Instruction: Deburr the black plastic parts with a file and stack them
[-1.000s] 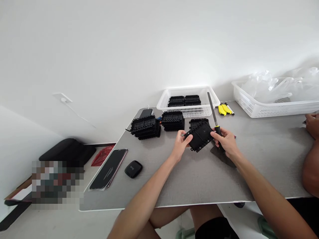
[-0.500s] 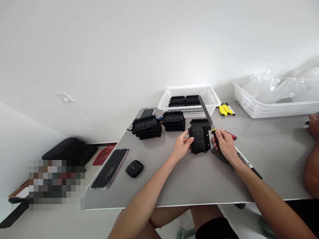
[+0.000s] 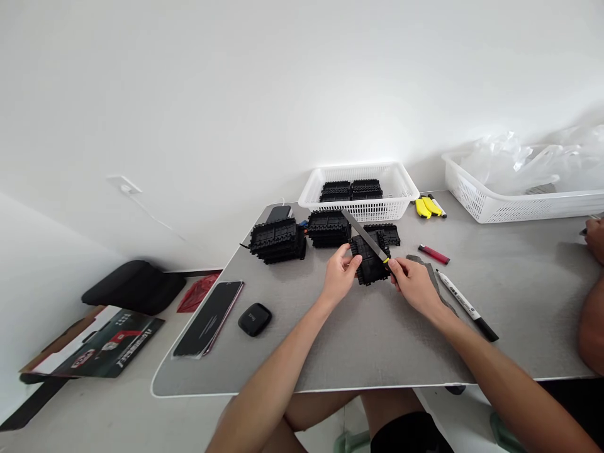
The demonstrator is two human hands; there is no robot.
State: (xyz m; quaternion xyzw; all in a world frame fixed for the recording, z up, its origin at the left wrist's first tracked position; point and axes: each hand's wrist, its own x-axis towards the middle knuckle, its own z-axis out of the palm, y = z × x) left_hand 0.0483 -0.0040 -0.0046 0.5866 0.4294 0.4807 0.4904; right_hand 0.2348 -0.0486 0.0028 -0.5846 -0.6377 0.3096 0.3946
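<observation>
My left hand [image 3: 340, 274] grips the left edge of a black plastic tray-like part [image 3: 368, 267] with toothed edges, thumb on top, raised at a tilt over the table. My right hand [image 3: 411, 282] is closed round the dark handle of a flat metal file [image 3: 364, 234], which has a yellow ring at its neck. The file's blade lies slantwise across the part, tip up and to the left. Just behind, another black part [image 3: 391, 234] rests on the table. Two stacks of similar parts, a left stack [image 3: 277, 240] and a middle stack [image 3: 328, 228], stand farther left.
A white basket [image 3: 358, 211] holds more black parts. Another white basket [image 3: 523, 207] contains clear plastic bags. On the grey table [image 3: 302, 352] lie a marker [image 3: 467, 305], red lighter [image 3: 434, 254], grey cloth-like piece [image 3: 431, 274], phone [image 3: 207, 319] and black case [image 3: 255, 319]. Another person's arm [image 3: 592, 314] rests at right.
My right hand has moved left, carrying the file from beside the part to across it. The held part has shifted slightly left and tilted. The red lighter and grey piece are more exposed.
</observation>
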